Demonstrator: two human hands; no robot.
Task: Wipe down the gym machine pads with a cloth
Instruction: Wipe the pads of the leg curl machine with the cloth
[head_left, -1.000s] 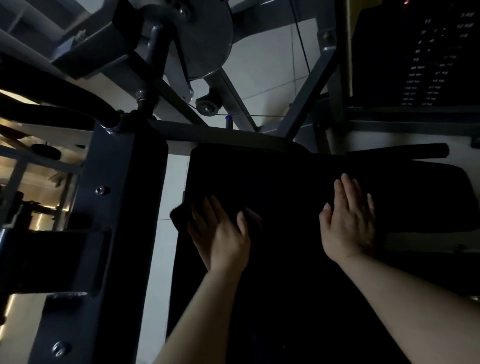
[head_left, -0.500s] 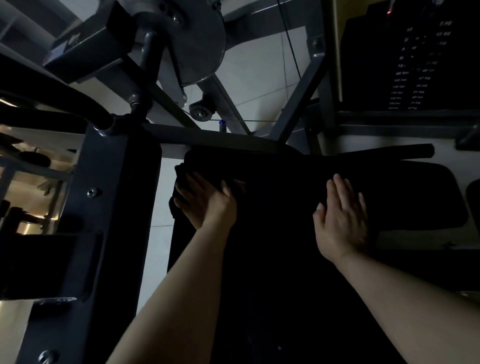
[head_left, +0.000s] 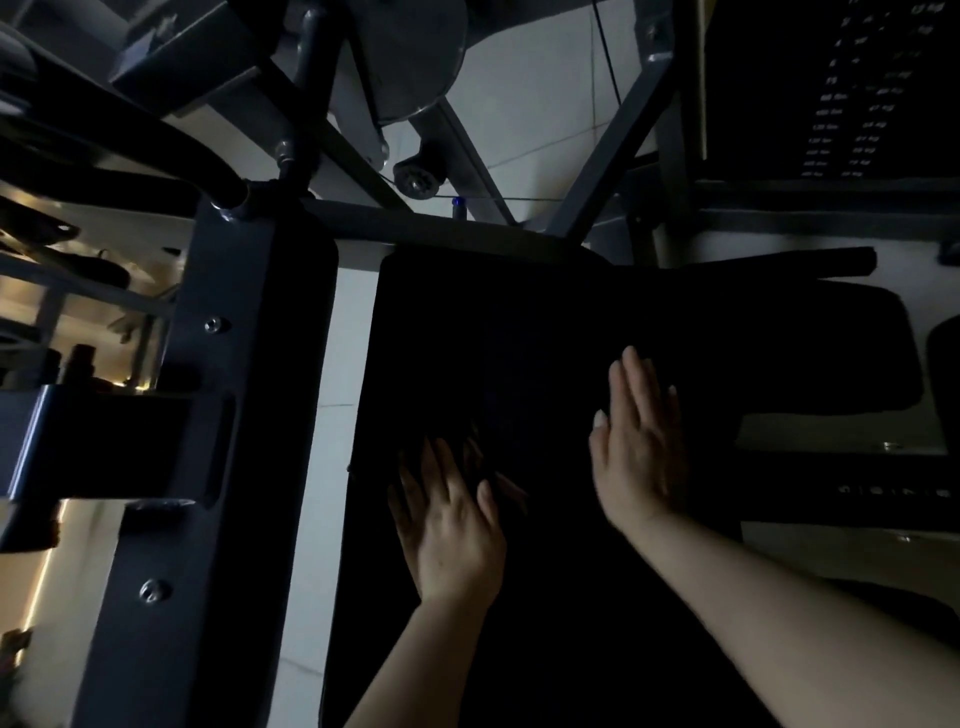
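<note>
Black pad (head_left: 467, 338), cloth indistinct under flat-fingered left hand (head_left: 457, 530); right hand (head_left: 641, 447) flat.

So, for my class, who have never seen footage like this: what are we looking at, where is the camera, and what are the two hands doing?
The camera is worn on the person's head and looks down at their own bare hands. Below lies a long black padded gym machine pad, framed by dark grey steel machine beams. The left hand presses flat, fingers straight, on a dark cloth that is hard to tell from the pad in this dim light. The right hand rests flat on the pad, holding nothing. At top right is a black weight stack with small printed numbers.
</note>
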